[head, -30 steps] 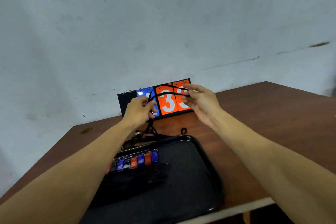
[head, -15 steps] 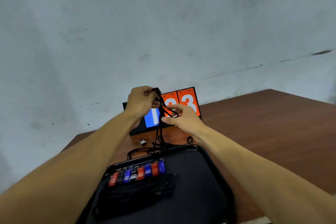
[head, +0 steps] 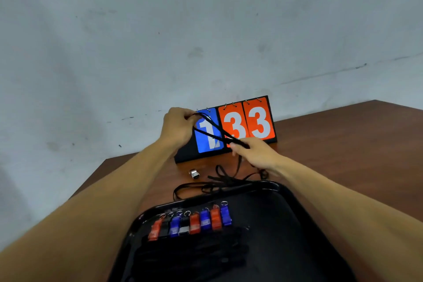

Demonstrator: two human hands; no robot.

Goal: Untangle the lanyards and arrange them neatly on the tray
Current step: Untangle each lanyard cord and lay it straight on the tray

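Left hand (head: 178, 126): raised, fingers curled round black cord (head: 211, 128).
Right hand (head: 257, 154): lower, pinching same cord; strands taut between the hands.
Tray (head: 281, 231): black, on worktop (head: 343, 155).
Whistles (head: 194, 222): one row in tray, red, blue and black; folded black cords below them.
Tangle (head: 219, 184): loose black cords at tray's far rim.
Scoreboard (head: 258, 121): upright behind hands, reads 1, 3, 3.
Metal piece (head: 194, 174): small, near tangle.

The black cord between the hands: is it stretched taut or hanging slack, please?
Taut: the cord runs in straight lines from the left hand to the right hand; beyond that it trails loosely onto the table.
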